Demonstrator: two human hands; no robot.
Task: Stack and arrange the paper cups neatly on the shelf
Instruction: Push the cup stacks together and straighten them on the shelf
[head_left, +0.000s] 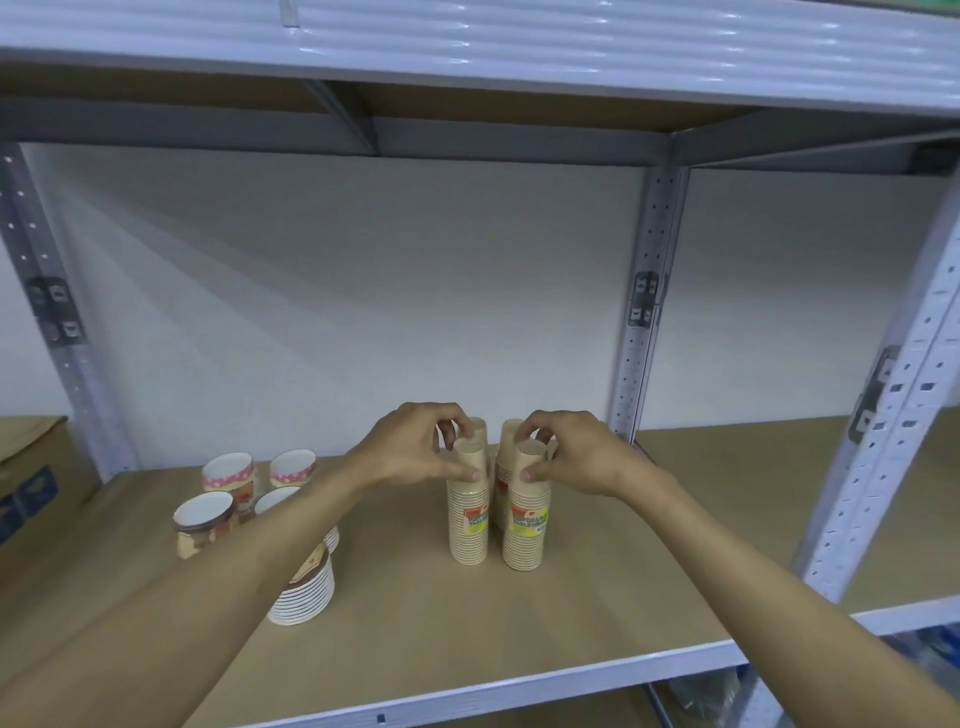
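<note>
Several upside-down stacks of brown paper cups stand close together at the middle of the shelf (571, 623). My left hand (410, 452) grips the top of the front left stack (468, 519), thumb in front, fingers over the top. My right hand (571, 454) grips the top of the front right stack (527, 525) the same way. Two more brown stacks stand right behind, mostly hidden by my hands. Both front stacks carry a red and yellow-green label.
Left of the brown stacks stand printed cups: two with pink dotted bands (230, 470) at the back, one upright (203, 522) in front, and a white-rimmed stack (304, 592) under my left forearm. A cardboard box (31, 483) sits far left. A shelf post (641, 322) rises behind right.
</note>
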